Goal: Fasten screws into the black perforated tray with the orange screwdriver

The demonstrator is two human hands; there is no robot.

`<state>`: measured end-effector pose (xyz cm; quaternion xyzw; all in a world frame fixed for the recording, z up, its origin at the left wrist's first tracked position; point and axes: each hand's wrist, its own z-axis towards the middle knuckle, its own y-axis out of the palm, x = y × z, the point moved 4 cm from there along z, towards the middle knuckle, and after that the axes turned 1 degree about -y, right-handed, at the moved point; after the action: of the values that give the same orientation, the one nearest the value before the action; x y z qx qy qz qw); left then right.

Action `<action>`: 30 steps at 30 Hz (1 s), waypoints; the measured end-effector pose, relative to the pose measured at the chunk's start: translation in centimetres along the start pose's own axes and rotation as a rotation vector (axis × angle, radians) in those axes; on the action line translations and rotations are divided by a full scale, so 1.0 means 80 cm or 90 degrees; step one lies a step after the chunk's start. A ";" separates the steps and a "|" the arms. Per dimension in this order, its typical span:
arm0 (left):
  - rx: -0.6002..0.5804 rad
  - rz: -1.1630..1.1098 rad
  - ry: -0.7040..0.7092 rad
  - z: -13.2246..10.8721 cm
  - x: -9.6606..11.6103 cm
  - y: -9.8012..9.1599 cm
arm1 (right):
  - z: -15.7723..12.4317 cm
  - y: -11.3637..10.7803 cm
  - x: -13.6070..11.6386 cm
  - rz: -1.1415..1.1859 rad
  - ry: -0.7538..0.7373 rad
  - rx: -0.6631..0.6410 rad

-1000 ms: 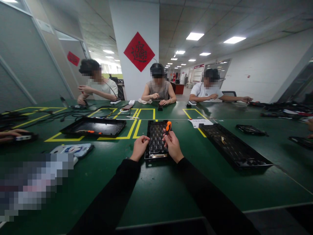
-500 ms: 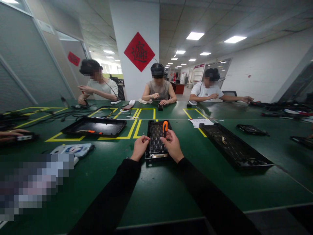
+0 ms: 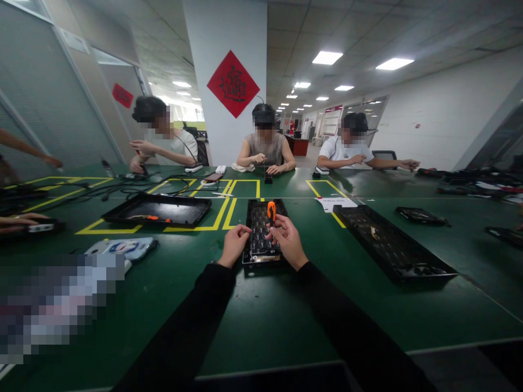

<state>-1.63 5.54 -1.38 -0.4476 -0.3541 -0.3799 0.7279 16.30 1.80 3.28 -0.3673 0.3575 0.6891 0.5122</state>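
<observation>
Green felt table (image 3: 261,321), gridded black frame (image 3: 261,231)

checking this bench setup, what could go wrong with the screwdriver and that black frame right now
The right hand holds the orange-handled screwdriver upright over the black frame with fingertips only; it could slip off and gouge the grid. The left hand merely steadies the frame's near left edge, so the frame may slide on the green table under pressure.
</observation>
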 end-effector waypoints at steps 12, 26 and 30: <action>0.010 0.023 0.002 0.001 0.000 0.000 | -0.001 -0.002 0.002 -0.010 -0.001 0.023; 0.008 0.035 0.019 0.003 -0.002 0.001 | 0.001 -0.006 0.001 -0.009 -0.004 0.034; 0.010 0.040 0.024 0.002 -0.002 0.000 | 0.000 -0.006 0.003 -0.021 0.001 0.054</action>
<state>-1.73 5.74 -1.45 -0.4453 -0.3293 -0.3627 0.7495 16.70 1.98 3.04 -0.3518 0.3809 0.6642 0.5385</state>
